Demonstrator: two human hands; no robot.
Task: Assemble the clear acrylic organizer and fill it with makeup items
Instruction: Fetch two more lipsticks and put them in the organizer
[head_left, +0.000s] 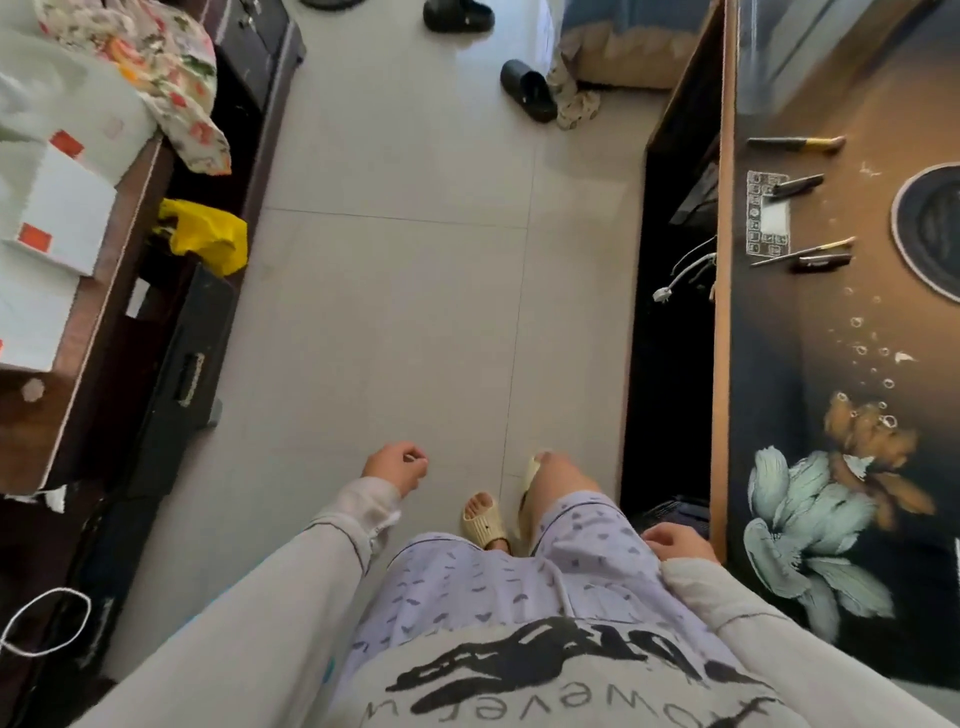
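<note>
I look down at the tiled floor while standing between two pieces of furniture. My left hand (396, 464) hangs in front of me over the floor, fingers loosely curled, holding nothing. My right hand (675, 540) rests by my right thigh next to the desk edge, also holding nothing. On the desk at the right lie several makeup brushes and pencils (795, 144), one (797, 184) across a small patterned palette (768, 213). No clear acrylic organizer is in view.
The desk (779, 467) with a flower-print mat runs along the right, a round dark object (930, 228) at its far edge. A dark wooden cabinet (78, 364) with white boxes (57, 208) stands left. Black slippers (527, 91) lie on the floor ahead.
</note>
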